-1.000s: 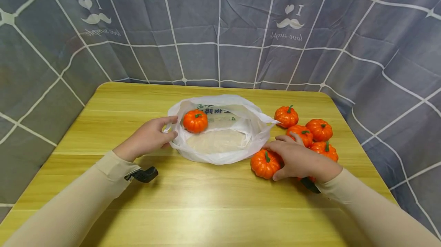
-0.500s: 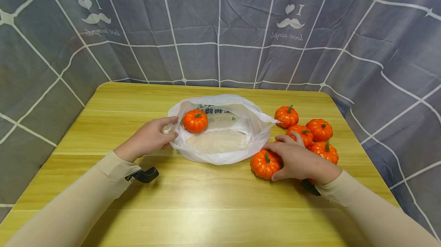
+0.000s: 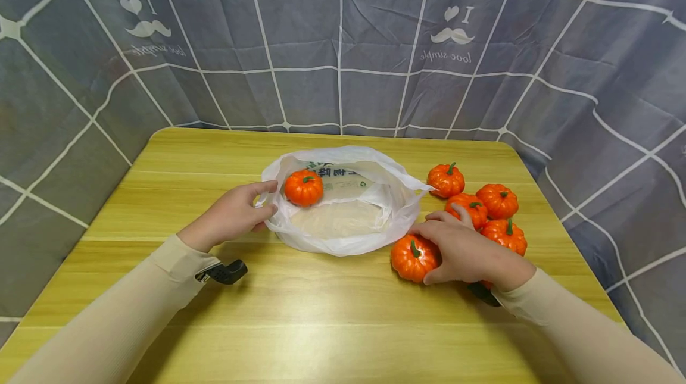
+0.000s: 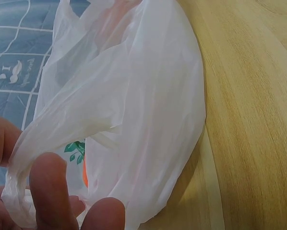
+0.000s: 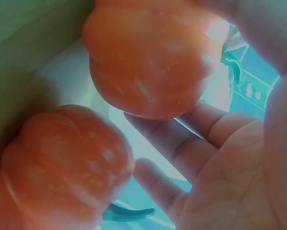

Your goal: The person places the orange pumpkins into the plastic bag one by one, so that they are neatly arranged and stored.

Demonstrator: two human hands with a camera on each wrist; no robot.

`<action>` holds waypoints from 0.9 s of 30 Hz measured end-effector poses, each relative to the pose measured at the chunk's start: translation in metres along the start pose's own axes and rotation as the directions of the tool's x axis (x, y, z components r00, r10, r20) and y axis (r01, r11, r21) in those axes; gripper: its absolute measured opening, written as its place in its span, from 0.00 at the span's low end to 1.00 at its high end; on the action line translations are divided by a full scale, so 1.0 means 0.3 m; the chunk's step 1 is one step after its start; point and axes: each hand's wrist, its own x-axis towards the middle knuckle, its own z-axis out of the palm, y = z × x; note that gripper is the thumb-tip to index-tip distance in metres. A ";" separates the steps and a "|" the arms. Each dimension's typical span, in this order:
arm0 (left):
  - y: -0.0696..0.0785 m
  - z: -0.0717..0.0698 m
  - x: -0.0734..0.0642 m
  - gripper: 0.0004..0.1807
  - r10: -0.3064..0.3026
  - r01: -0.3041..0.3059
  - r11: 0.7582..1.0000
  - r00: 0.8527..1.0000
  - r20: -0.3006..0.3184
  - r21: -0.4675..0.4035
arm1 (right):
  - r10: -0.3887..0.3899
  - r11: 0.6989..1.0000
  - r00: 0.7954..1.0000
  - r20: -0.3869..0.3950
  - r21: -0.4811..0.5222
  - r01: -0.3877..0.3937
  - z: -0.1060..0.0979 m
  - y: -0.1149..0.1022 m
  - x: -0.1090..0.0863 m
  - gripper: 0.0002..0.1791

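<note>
A white plastic bag (image 3: 348,245) lies with its mouth wide open mid-table, one small orange pumpkin (image 3: 303,189) inside at its left. My left hand (image 3: 230,217) holds the bag's left side; in the left wrist view its fingers are hooked through the bag handle (image 4: 19,158). Right of the bag, my right hand (image 3: 466,247) grips another pumpkin (image 3: 411,260), thumb on the near side and fingers behind it. The right wrist view shows this gripped pumpkin (image 5: 148,62) close up, with a neighbouring pumpkin (image 5: 69,163) beside the fingertips.
Several more pumpkins (image 3: 496,201) are grouped at the right of the wooden table (image 3: 321,336), some partly hidden by my right hand. A grey checked curtain (image 3: 305,27) surrounds the table's back and sides.
The pumpkin at my right hand has shifted and tilted slightly toward me within the last half second. My left hand and the bag stay in place.
</note>
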 end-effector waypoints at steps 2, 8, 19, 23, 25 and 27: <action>0.002 0.000 0.000 0.34 0.002 -0.002 1.000 1.000 -0.001 0.007 | -0.008 1.000 1.000 0.002 0.000 0.008 -0.003 -0.006 -0.003 0.43; 0.005 0.000 -0.001 0.34 -0.003 0.003 1.000 1.000 0.001 0.007 | -0.041 0.999 0.999 -0.014 0.001 0.041 -0.008 -0.024 -0.011 0.41; 0.009 0.005 0.000 0.35 -0.001 0.001 1.000 1.000 0.011 0.000 | -0.070 0.985 0.996 0.052 0.162 0.060 -0.040 -0.051 -0.031 0.40; 0.006 0.005 0.004 0.35 0.001 -0.001 1.000 1.000 0.009 0.005 | -0.084 0.969 0.994 0.073 0.240 0.065 -0.065 -0.067 -0.035 0.42; 0.004 0.005 0.006 0.34 0.004 -0.004 1.000 1.000 0.006 0.007 | -0.120 0.954 0.991 0.056 0.283 0.100 -0.075 -0.076 -0.032 0.42; 0.003 0.005 0.007 0.34 0.008 -0.008 1.000 1.000 0.004 0.008 | -0.154 0.935 0.988 0.034 0.329 0.134 -0.085 -0.088 -0.020 0.42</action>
